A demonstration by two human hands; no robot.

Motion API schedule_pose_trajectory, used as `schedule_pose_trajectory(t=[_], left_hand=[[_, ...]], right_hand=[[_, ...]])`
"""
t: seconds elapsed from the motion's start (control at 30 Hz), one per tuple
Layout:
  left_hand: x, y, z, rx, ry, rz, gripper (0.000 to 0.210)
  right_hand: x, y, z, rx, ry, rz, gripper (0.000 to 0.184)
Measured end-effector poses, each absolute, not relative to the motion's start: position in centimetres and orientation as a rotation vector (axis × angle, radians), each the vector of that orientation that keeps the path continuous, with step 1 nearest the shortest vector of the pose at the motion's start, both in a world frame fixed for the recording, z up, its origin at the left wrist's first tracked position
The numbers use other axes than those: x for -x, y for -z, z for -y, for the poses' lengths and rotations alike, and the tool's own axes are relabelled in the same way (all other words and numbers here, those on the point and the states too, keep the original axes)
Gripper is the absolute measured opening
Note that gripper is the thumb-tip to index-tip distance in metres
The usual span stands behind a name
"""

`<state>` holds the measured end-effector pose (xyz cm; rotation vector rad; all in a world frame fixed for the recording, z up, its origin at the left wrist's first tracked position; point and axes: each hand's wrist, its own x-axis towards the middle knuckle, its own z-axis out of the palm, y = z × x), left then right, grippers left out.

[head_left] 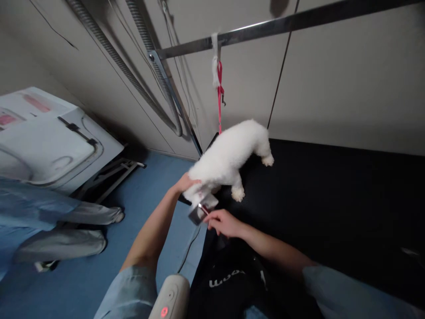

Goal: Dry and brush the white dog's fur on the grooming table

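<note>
A white, fluffy dog (229,150) stands on a black table (315,199), its head lowered at the table's near left edge. My left hand (188,182) grips the dog by the head and neck, thumb on top and the other fingers hidden. In my right hand (224,222) is a slicker brush (198,214) with a reddish handle. The brush's flat grey head, somewhat blurred, is at the dog's face. Below, close to my body, is a pale handheld dryer-like device (171,297) with a lit red button and a grey cord.
A metal bar (259,32) crosses above the dog, with a red leash (219,97) hanging from it. Ribbed hoses (152,104) run along the wall. At left stand a white tub (56,137) and another person's legs (66,230) on the blue floor (133,217).
</note>
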<state>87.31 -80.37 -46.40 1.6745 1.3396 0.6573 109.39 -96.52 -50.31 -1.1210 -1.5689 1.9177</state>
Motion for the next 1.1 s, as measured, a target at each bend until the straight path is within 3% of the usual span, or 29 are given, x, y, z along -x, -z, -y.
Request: schedule_pose_trajectory(t=[0.1,0.37,0.57,0.77,0.97,1.1], left_hand=[[-87.1,46.6,80.7,-1.645,-0.660,-1.326,0.068],[-86.6,49.0,82.4,-1.593,-0.629,-1.280,0.065],[-86.0,49.7,83.1,-1.591,-0.686,-1.262,0.068],[-86.6,49.5,83.6,-1.516,-0.741,-1.302,0.082],[-87.1,49.4,84.3,-1.510,-0.748,-1.304,0.081],[-87.7,49.0,84.8,-1.478,-0.723,-1.387,0.071]], right_hand=[[-108.2,50.9,96.0,1.192,-1.813,1.529,0.030],[-109.0,56.1,102.3,1.233,-2.002,1.834,0.034],[-109.1,55.3,103.3,0.858,-1.977,2.312,0.033],[-108.0,53.1,99.8,1.104,-1.489,2.036,0.035],[-109.3,54.1,102.7,1.030,-1.782,2.079,0.021],[-108.6,51.5,100.5,1.055,-1.705,1.605,0.016]])
